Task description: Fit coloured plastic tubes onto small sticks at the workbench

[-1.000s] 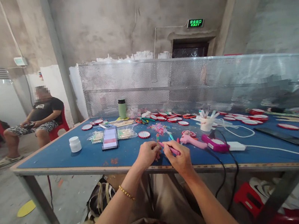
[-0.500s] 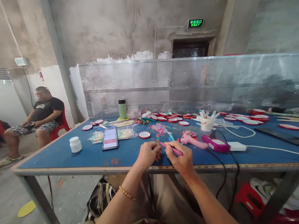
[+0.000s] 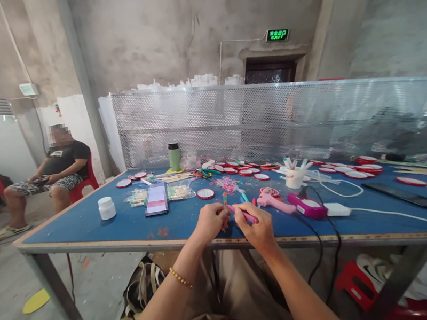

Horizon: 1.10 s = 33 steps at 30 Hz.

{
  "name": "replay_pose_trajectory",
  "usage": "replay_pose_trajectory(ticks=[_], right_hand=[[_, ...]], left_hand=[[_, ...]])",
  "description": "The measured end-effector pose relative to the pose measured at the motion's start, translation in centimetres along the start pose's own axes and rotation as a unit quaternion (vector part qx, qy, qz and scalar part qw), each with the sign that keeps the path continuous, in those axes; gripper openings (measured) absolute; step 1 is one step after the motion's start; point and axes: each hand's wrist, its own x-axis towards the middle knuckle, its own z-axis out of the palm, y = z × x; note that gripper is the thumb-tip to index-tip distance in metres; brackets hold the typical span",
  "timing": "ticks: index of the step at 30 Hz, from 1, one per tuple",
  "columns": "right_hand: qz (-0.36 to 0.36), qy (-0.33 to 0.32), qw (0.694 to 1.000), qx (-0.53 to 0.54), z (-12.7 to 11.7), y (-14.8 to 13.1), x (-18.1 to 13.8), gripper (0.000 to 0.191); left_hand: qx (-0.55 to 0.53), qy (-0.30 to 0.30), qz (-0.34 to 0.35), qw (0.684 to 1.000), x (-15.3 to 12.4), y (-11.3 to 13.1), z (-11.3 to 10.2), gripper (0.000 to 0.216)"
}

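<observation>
Near the table's front edge, my left hand pinches a thin stick with a green and red upper end, held upright. My right hand is closed around a magenta pen-shaped tool, its tip pointing left at the stick. Whether tip and stick touch, I cannot tell. Just beyond lie a heap of small pink and coloured bits and a blue-green pen-like item. A round red-rimmed disc lies past my left hand.
On the blue table are a white jar, a phone, a green bottle, a pink glue gun, a purple device, a white cup of pens and a black slab. A person sits at left.
The whole view has shifted slightly. Both hands keep nearly the same grip and place, with the tool still against or close to the stick.
</observation>
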Motion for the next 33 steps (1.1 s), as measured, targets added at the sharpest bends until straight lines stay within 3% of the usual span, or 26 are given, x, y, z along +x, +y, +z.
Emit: replay_pose_trajectory(ticks=[33], right_hand=[[0.008, 0.016, 0.999, -0.037, -0.05, -0.07, -0.03, 0.020]], left_hand=[[0.002, 0.004, -0.016, 1.000, 0.14, -0.30, 0.04, 0.019]])
